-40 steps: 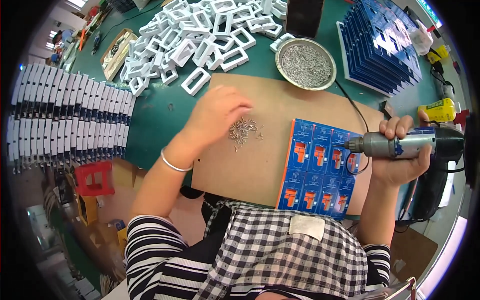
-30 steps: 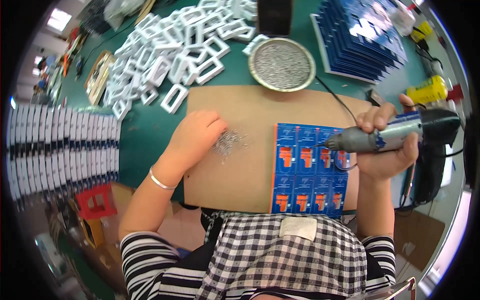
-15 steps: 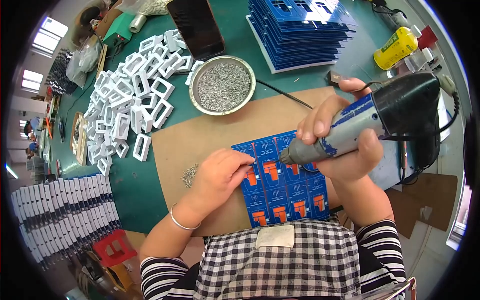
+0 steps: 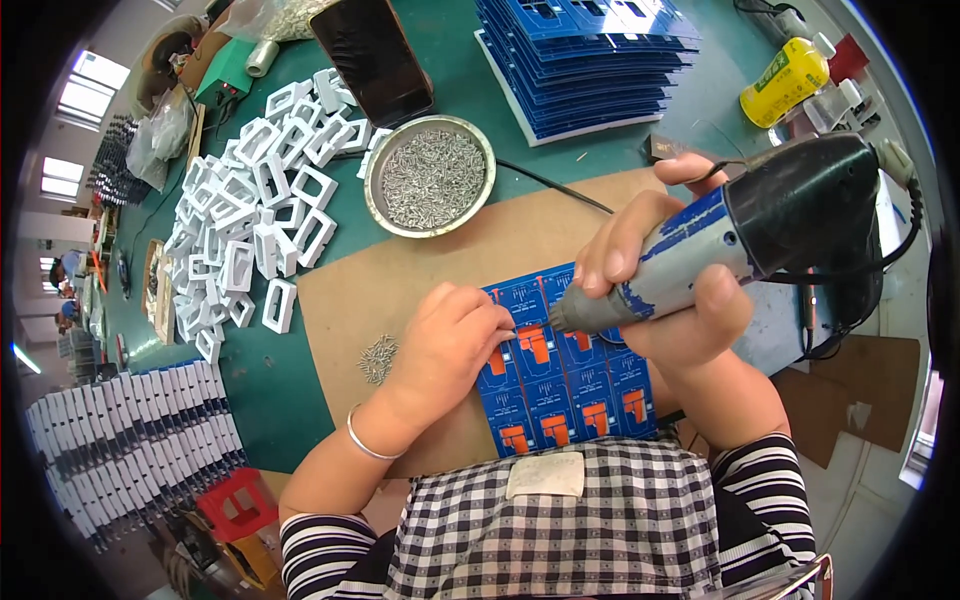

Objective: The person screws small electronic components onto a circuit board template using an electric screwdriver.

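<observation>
Green matting covers your workbench (image 4: 300,400), with a brown cardboard sheet (image 4: 400,290) laid across the near part of it. Seen from your head camera, your right hand (image 4: 670,300) is clenched around a blue-and-grey electric screwdriver (image 4: 720,245), fingers wrapped over the barrel and thumb pressed under it, the tool angled down to your left so its tip sits on the blue panel of circuit boards (image 4: 565,380) lying on the cardboard just in front of your checked apron (image 4: 560,530). Your left hand (image 4: 450,345), a silver bangle (image 4: 365,440) on its wrist, rests on the panel's left edge with fingers curled and the fingertips (image 4: 505,330) pinched together right beside the driver tip; whether they grip a screw cannot be told. A small heap of loose screws (image 4: 378,358) lies on the cardboard just left of that hand. Farther back, a round metal dish of screws (image 4: 430,178) stands near a scatter of white plastic frames (image 4: 260,220), a stack of blue panels (image 4: 590,55) and a dark phone (image 4: 375,55). A yellow bottle (image 4: 785,80) stands at the far right.
</observation>
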The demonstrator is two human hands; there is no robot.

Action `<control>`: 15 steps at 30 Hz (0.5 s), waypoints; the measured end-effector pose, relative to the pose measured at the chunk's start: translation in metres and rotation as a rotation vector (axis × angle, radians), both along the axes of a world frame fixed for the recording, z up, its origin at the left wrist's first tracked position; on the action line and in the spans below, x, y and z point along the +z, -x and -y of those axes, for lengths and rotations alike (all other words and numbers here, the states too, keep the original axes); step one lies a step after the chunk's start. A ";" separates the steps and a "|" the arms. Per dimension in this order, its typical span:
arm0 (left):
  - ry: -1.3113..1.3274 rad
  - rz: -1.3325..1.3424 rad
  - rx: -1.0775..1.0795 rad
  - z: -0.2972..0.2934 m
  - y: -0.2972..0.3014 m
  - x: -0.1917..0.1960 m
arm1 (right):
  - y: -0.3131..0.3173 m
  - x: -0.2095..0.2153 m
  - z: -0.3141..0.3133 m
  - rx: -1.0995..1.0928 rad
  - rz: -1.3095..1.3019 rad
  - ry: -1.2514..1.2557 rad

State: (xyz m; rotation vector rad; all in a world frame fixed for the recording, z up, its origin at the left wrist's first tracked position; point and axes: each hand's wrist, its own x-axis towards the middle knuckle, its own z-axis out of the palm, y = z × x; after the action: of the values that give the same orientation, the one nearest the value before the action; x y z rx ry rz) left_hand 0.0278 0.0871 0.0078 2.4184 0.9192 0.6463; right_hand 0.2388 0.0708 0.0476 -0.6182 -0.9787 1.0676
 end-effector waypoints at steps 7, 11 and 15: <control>-0.019 -0.086 -0.066 -0.007 -0.001 0.003 | 0.008 0.003 -0.002 0.156 0.108 -0.037; -0.030 -0.017 -0.063 -0.007 0.003 -0.007 | 0.012 0.004 -0.006 0.209 0.130 -0.084; -0.019 0.017 -0.057 -0.006 0.003 -0.010 | 0.016 0.006 -0.008 0.255 0.153 -0.126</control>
State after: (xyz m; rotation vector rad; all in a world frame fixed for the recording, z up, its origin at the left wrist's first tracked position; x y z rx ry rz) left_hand 0.0252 0.0935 -0.0020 2.4428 0.8381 0.6565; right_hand 0.2227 0.0792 0.0532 -0.4848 -1.2736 1.1840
